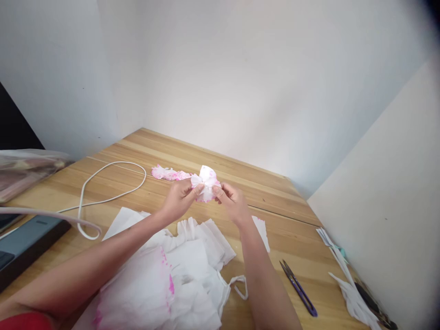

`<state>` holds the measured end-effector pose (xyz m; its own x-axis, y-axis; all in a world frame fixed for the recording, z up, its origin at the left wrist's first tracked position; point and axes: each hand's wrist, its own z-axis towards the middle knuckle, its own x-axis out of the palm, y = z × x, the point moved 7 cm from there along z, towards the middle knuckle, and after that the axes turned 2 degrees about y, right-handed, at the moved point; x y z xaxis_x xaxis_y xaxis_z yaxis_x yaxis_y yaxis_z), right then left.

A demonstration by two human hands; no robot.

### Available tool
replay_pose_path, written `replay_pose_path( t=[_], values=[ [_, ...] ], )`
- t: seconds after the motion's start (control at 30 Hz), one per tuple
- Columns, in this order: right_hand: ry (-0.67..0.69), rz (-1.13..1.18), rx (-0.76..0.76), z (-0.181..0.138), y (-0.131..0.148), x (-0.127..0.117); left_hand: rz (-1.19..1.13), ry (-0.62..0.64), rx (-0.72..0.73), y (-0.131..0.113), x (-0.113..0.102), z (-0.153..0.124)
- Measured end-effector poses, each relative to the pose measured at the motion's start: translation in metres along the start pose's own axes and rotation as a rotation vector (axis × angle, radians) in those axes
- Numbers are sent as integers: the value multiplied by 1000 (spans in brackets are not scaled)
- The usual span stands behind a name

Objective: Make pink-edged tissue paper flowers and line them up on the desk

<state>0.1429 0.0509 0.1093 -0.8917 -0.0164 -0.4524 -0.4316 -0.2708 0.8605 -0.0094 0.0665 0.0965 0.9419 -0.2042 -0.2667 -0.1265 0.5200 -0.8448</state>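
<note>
Both hands meet above the middle of the wooden table [282,215] and pinch a small white and pink tissue-paper flower [206,179]. My left hand [179,198] grips its left side with thumb and fingers. My right hand [231,201] pinches its right side. Just behind the flower, a strip of pink-stained crumpled tissue [167,173] lies flat on the table. Under my forearms spreads a pile of white pleated tissue sheets [192,261], some edged in pink.
A white cable [103,183] loops over the left of the table. A dark flat device [24,243] and a clear plastic bag [24,167] sit at the left edge. Purple-handled thread snips [298,288] lie at the right, with white paper strips [343,270] by the wall.
</note>
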Motion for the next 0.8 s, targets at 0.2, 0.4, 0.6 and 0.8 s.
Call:
replay_pose_path(
  t=[0.2, 0.4, 0.6, 0.8],
  values=[
    [-137, 9, -89, 0, 5, -10, 345, -88, 212, -9, -4, -3],
    [-114, -114, -104, 0, 9, 1, 277, -22, 236, -5, 4, -1],
    [-218, -173, -222, -5, 19, 4, -34, 96, -42, 8, 6, 4],
    [-224, 116, -93, -3, 2, 11, -89, 33, -99, 13, 0, 3]
  ],
)
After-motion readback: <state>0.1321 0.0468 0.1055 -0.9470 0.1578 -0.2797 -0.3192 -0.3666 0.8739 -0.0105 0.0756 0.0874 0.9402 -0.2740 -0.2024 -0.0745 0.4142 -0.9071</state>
